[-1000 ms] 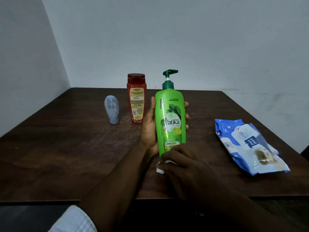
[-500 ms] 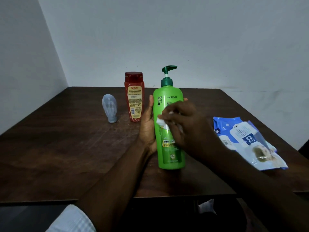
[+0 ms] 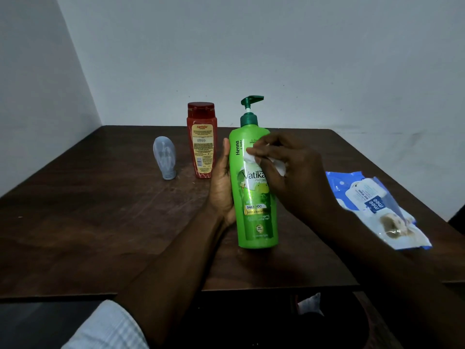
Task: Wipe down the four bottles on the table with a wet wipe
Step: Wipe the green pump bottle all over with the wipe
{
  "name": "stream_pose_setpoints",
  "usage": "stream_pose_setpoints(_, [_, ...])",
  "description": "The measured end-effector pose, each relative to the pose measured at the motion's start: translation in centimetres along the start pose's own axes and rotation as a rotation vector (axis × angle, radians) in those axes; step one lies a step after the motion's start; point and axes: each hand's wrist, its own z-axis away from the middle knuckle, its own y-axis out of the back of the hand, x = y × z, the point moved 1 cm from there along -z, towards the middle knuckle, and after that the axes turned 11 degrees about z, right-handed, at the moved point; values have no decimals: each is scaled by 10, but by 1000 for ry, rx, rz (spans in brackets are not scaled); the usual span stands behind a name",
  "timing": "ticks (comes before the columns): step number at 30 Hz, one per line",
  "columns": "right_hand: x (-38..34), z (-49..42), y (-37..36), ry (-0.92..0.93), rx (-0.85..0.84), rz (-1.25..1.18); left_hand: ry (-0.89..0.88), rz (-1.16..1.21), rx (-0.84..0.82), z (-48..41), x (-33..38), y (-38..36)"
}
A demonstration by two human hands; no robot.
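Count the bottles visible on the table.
3: green pump bottle at centre, gripped by the left hand; red bottle behind it to the left; small grey bottle farther left. A fourth may be hidden.

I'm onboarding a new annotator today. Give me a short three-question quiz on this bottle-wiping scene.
1. True or false: the left hand grips the green pump bottle.
2. The right hand presses the wet wipe on that bottle's: A base, B upper part, C pump head.
3. Fill in: the blue wipes pack lies to the green pump bottle's ____.
Key: 1 true; 2 B; 3 right.
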Motion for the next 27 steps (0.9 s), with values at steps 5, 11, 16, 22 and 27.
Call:
stream_pose_setpoints(5, [-9, 45, 2, 7, -82, 7, 47, -85, 8, 1, 3, -3])
stream_pose_setpoints(11, [-20, 95, 1, 75, -103, -11, 5, -126, 13, -1, 3, -4])
stream_pose_setpoints(16, [-28, 120, 8, 88, -164, -79, 47, -110, -29, 3, 4, -6])
stream_pose_setpoints(22, [-26, 127, 10, 79, -174, -70, 60, -110, -67, 0, 4, -3])
stream_pose_setpoints(27, [-26, 128, 16, 36, -102, -79, 63, -109, -71, 1, 4, -4])
